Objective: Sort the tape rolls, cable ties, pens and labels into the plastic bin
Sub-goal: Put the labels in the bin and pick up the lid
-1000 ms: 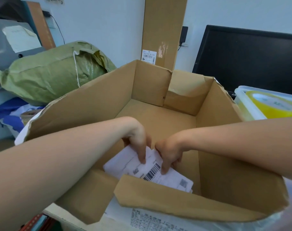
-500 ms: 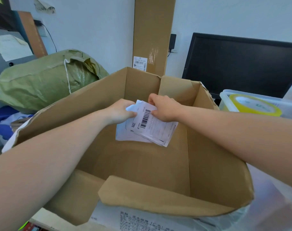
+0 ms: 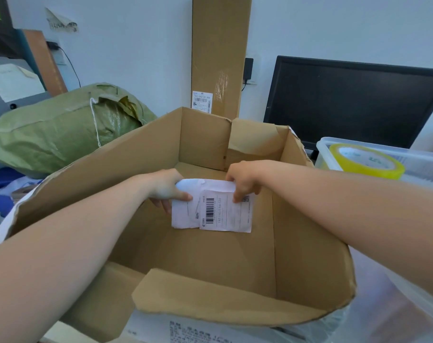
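Inside brown cardboard box [image 3: 86,184], left hand [image 3: 164,188] and right hand [image 3: 242,178] pinch white barcoded paper labels [image 3: 223,214], probably squaring them

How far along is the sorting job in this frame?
Done: a yellow tape roll sits in the plastic bin. In hand: the left hand and right hand hold the labels inside the cardboard box. Left: the labels are not yet in the bin; no other listed item is in view.
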